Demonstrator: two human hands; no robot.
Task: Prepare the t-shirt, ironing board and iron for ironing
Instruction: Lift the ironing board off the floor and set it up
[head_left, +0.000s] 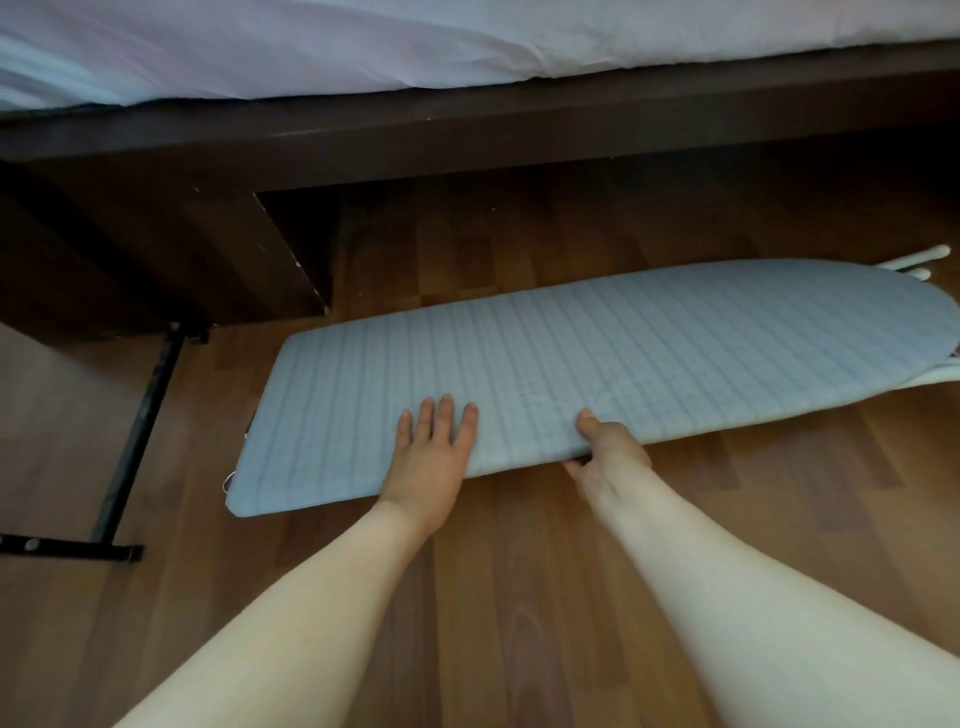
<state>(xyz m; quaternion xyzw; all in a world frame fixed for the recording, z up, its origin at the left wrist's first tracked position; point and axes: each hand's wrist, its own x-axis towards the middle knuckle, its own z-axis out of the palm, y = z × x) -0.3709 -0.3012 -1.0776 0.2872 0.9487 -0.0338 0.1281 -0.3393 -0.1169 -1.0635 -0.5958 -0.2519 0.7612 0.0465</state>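
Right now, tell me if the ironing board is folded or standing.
Folded: the ironing board lies on the floor, white legs tucked beneath.

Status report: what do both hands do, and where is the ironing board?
Left hand flat on ironing board. Right hand grips its near edge. Board lies folded on floor beside bed frame. Iron, t-shirt not in view.

A home bedroom: a bed with a dark wooden frame (467, 130) and pale sheet (415, 47) spans the top of the frame, above wood-laminate floor (519, 597) across the lower frame.
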